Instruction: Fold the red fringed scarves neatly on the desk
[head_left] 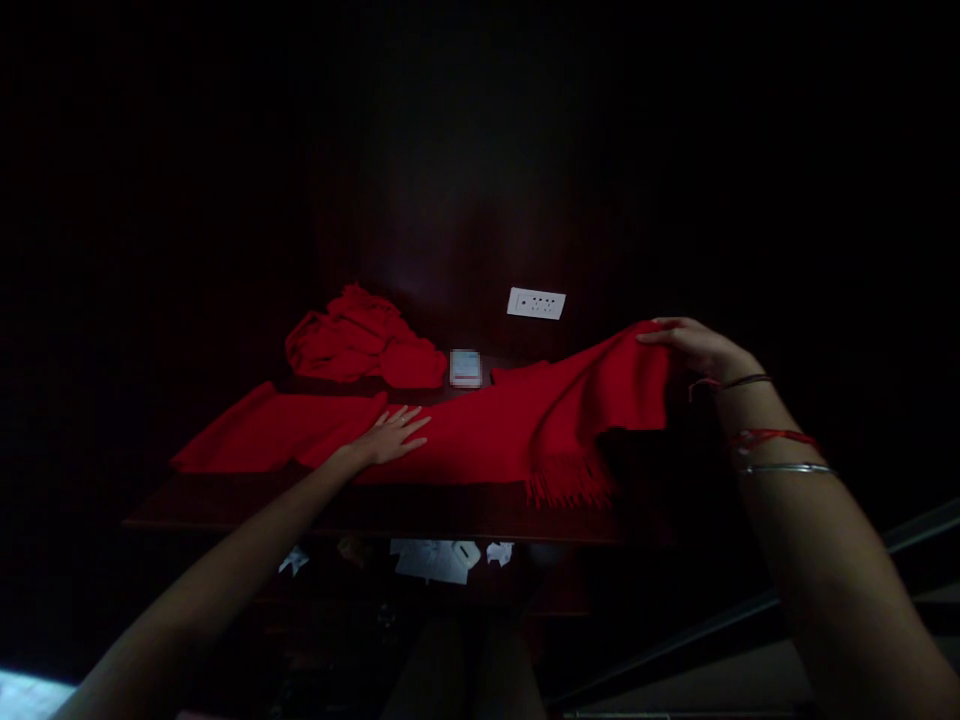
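A long red scarf [480,440] with a fringed end lies across a dark wooden shelf [450,518]. My left hand [394,435] rests flat on the middle of the scarf, fingers spread. At the right, my right hand [694,345] pinches a corner of the scarf between thumb and fingers and holds it raised above the surface. The cloth drapes from that hand, and its fringe hangs toward the front edge. Left of my left hand the scarf lies flat, with a fold in it.
Behind the scarf sits a crumpled red cloth heap [360,345]. A small pale card or box [465,368] is beside it. On the back wall is a white power socket [536,303]. White papers [427,562] and a small white object [466,554] lie lower down, below the front edge.
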